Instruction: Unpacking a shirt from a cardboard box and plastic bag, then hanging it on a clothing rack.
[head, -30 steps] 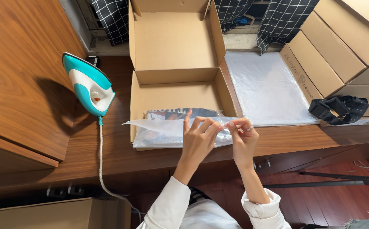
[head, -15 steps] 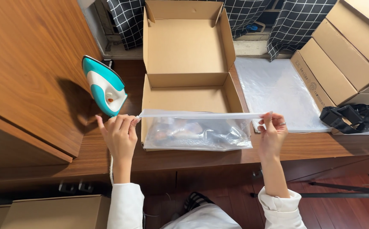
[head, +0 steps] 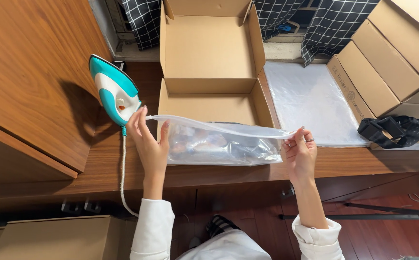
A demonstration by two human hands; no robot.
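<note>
Our left hand (head: 148, 143) and right hand (head: 300, 153) pinch the bag (head: 221, 144) flap taut; it could stick crooked if one end sags

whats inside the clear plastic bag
The clear plastic bag, stretched between the left hand and right hand, holds something folded, dark with lighter patches. Glare and wrinkles hide what it is.

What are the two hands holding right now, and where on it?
A clear plastic bag: the left hand and right hand pinch opposite ends of its open top flap.
</note>
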